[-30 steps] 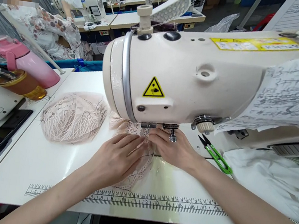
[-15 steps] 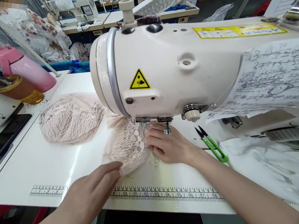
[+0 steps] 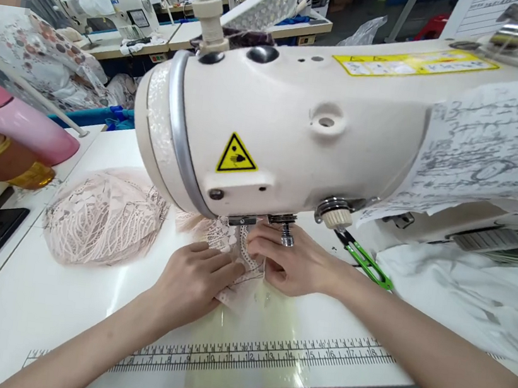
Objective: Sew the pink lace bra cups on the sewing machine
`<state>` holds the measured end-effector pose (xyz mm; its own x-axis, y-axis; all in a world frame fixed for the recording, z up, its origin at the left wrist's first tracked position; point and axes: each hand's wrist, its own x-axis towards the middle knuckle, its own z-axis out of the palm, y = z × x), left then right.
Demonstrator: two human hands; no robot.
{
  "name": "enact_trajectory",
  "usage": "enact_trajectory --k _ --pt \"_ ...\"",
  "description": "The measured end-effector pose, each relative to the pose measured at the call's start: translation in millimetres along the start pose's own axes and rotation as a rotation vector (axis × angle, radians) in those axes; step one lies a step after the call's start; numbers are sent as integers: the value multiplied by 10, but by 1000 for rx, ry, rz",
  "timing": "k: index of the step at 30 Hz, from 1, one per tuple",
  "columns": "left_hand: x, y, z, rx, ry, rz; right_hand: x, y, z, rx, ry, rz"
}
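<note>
The lace piece, under the sewing machine, looks light, limp and easily snagged, best held flat near its edges. The left hand, loosely curled, rests on it; the right hand, fingers bent, touches its right edge, any pinch by either hidden. Left of the sewing machine lies a lace bundle.

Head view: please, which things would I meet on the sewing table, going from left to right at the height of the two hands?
Lace bundle → left hand → right hand → green snips → white cloth.
</note>
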<state>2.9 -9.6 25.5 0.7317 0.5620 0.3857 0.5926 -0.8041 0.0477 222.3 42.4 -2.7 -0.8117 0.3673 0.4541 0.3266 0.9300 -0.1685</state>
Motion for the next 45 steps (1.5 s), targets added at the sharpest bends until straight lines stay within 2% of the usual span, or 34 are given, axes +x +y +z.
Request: enact_trajectory --k 5,11,14,19,25,31,38,45 --pt "-59 26 14 -3 73 -37 -7 -11 15 47 -6 -15" --pt "-45 25 15 162 141 51 -73 15 58 96 75 -97" --pt "-65 16 42 95 115 60 -102 10 49 82 77 -72" --pt "-138 8 103 -16 11 -5 -115 -10 69 66 28 -52" --pt "-150 4 110 -27 19 -44 -76 -39 108 82 36 -62" --pt "-131 0 118 -30 19 -48 -70 -92 53 -47 158 2" --pt "-114 8 146 -24 9 -49 -102 -59 39 -121 50 38" --pt "-102 10 155 -26 4 -62 -69 18 69 -73 98 22"
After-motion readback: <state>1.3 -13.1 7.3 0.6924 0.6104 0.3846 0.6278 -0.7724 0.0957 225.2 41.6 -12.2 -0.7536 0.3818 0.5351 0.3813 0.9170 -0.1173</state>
